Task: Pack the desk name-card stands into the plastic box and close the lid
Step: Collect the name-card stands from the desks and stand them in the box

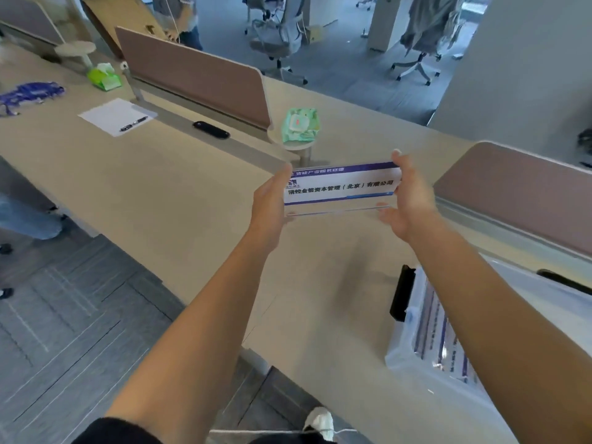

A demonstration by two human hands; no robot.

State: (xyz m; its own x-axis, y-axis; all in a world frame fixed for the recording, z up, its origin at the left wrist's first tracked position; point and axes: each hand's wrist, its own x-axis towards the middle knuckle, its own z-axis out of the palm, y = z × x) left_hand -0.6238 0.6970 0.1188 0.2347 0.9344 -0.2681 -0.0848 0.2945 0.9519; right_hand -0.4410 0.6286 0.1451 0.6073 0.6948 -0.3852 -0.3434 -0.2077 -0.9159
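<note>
Both hands' grip point(339, 200) flanking stand point(341, 187)

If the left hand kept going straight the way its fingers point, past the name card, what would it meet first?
Probably the small round shelf carrying the green wipes pack, just beyond the fingertips of the left hand. The hand grips the left end of the name-card stand. Depth is unclear; it might pass below the pack.
</note>
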